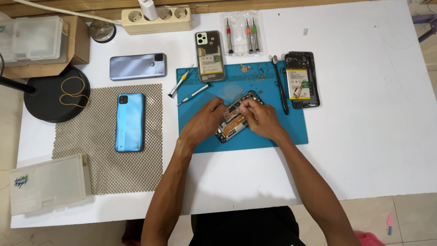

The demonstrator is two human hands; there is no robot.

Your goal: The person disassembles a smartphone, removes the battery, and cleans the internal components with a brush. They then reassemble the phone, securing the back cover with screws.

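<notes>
An opened black phone [236, 119] lies tilted on the blue work mat [291, 127] in the head view. My left hand [205, 122] rests on its left side, fingers bent onto the frame. My right hand [260, 119] covers its right side, fingertips pinched on a small part at the phone's upper middle; what it pinches is too small to tell. Two screwdrivers [182, 82] lie on the mat's left top corner. A black spudger [281, 86] lies along the mat's right part.
Another opened phone [210, 55] and a third with its battery showing [301, 79] lie near the mat. Two blue phones [130, 122] [136, 66], one on a mesh pad [109, 168]. A screwdriver case [241, 33], power strip [157, 18], lamp base [57, 95], boxes at left.
</notes>
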